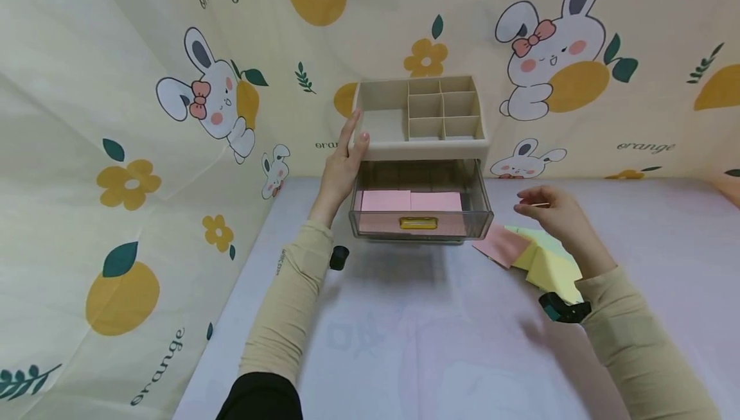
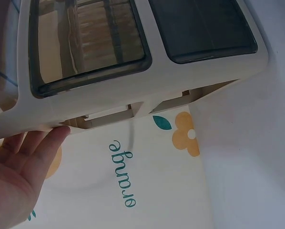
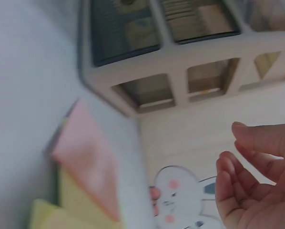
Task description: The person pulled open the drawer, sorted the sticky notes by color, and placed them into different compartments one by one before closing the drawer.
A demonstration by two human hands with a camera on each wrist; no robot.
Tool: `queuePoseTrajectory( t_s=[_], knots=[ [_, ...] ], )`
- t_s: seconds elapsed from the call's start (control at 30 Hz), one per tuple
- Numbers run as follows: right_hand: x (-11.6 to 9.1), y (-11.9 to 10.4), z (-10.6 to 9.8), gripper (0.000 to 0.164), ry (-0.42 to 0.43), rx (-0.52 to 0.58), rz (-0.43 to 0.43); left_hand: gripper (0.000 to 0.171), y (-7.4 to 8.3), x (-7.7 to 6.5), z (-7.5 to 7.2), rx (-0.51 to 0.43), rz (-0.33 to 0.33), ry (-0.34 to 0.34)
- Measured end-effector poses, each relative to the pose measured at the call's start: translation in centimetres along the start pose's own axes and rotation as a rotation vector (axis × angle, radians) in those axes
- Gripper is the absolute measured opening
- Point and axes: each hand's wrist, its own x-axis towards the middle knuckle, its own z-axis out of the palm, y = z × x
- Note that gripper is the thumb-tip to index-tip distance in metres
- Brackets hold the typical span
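A cream desk organizer (image 1: 424, 150) stands upright with its top clear drawer (image 1: 381, 222) pulled out. Pink paper notes (image 1: 386, 200) lie inside the drawer. My left hand (image 1: 341, 173) rests against the organizer's upper left side; in the left wrist view, the fingers (image 2: 49, 148) reach its edge. My right hand (image 1: 552, 211) hovers right of the drawer, fingers loosely bent. The right wrist view shows nothing between its thumb and fingers (image 3: 238, 179). Below it, a pink note (image 1: 503, 245) and yellow notes (image 1: 552, 272) lie loose on the table, partly overlapping a green sheet (image 1: 540, 237).
The organizer's top has one wide compartment (image 1: 384, 121) and several small ones (image 1: 424, 106). A patterned cloth (image 1: 370, 35) hangs behind and along the left. The white table (image 1: 416, 343) extends in front. Dark wrist devices (image 1: 563, 307) sit on both forearms.
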Motion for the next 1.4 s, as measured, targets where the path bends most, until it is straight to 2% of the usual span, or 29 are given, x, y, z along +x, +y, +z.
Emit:
queuePoseTrajectory(
  t_s=[0.33, 0.5, 0.87, 1.0, 1.13, 1.23, 1.4],
  knots=[
    [-0.7, 2.7, 1.6, 0.059, -0.169, -0.122, 0.11, 0.049, 0.1, 0.0, 0.1, -0.006, -0.002, -0.002],
    [-0.9, 3.6, 2.1, 0.064, -0.241, -0.217, 0.151, 0.048, 0.0, 0.0, 0.1, -0.011, -0.011, -0.002],
    [-0.6, 4.0, 3.2, 0.075, -0.226, -0.413, 0.165, 0.048, 0.1, -0.1, 0.0, -0.019, -0.016, -0.001],
    [-0.6, 3.8, 3.4, 0.073, -0.238, -0.45, 0.204, 0.047, 0.0, -0.1, 0.1, -0.022, -0.014, 0.0],
    [-0.7, 3.5, 3.4, 0.064, -0.239, -0.463, 0.202, 0.048, 0.0, -0.1, 0.1, -0.022, -0.008, 0.004],
    [-0.8, 3.4, 3.2, 0.054, -0.225, -0.454, 0.155, 0.048, 0.0, -0.1, 0.1, -0.023, -0.008, 0.004],
    [-1.0, 3.6, 2.5, 0.04, -0.201, -0.377, 0.068, 0.047, 0.0, -0.2, 0.0, -0.02, -0.005, 0.011]
  ],
)
